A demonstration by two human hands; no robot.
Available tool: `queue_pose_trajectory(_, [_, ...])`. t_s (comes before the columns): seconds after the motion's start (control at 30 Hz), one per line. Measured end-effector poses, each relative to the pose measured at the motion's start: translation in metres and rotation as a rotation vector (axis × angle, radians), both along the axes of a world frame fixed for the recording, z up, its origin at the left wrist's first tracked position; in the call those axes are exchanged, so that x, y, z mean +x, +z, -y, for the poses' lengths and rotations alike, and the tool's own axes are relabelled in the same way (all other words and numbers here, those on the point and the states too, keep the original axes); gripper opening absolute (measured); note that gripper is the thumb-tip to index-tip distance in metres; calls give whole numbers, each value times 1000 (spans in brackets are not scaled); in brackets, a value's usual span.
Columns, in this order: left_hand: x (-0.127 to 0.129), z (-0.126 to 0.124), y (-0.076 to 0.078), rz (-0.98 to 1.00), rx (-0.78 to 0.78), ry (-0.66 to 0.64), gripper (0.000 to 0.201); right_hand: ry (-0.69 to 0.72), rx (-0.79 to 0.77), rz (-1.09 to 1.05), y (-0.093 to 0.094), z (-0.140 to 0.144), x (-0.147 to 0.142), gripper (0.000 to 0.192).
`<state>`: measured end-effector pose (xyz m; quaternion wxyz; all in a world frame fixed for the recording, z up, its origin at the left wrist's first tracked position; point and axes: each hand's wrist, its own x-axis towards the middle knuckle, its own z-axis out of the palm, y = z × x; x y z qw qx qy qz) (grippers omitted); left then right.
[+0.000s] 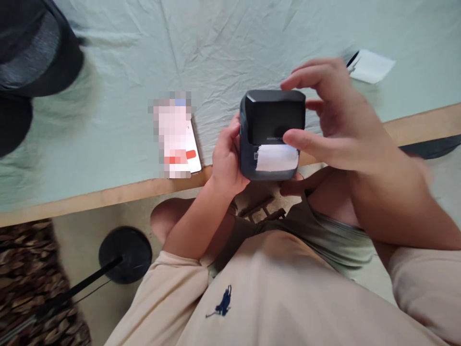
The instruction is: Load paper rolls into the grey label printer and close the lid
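Note:
A small dark label printer (275, 120) is held over the table's front edge, with a white paper strip (276, 158) showing at its slot. My left hand (227, 158) is closed around the printer's left side and supports it; some of its fingers are hidden behind it. My right hand (333, 115) is at the printer's right side, thumb and fingers spread apart. The right thumb tip overlaps the front face near the lettering, and the forefinger reaches the top right corner. Whether these fingertips press on it I cannot tell.
A phone (193, 154) with a lit, partly blurred screen lies left of the printer on the green cloth (118, 62). A white paper roll or label piece (372, 66) lies at the right. Black caps or bags (36, 53) occupy the far left. A round black stand base (125, 254) stands below.

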<state>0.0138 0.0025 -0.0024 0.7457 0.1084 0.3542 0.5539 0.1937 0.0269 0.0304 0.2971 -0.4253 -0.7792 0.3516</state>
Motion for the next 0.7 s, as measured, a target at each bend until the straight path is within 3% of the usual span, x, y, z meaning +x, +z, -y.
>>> queue_pose_trajectory(0.13, [1,2,-5,-121,37,40,25,57,85,110,8,2,5,49])
queue_pose_trajectory(0.23, [1,3,-7,-208,37,43,20,20,146,101,10,4,4,52])
queue_pose_trajectory(0.4, [3,2,-8,-193,32,-28,23,-127,193,93,12,4,4,48])
queue_pose_trajectory(0.57, [4,2,-8,-211,13,-15,17,-62,221,173,16,3,7,49])
queue_pose_trajectory(0.63, [3,1,-8,-181,-13,-29,19,-133,233,179,17,6,6,49])
queue_pose_trajectory(0.7, [2,0,-6,-138,-26,-52,23,-287,160,17,17,11,2,45])
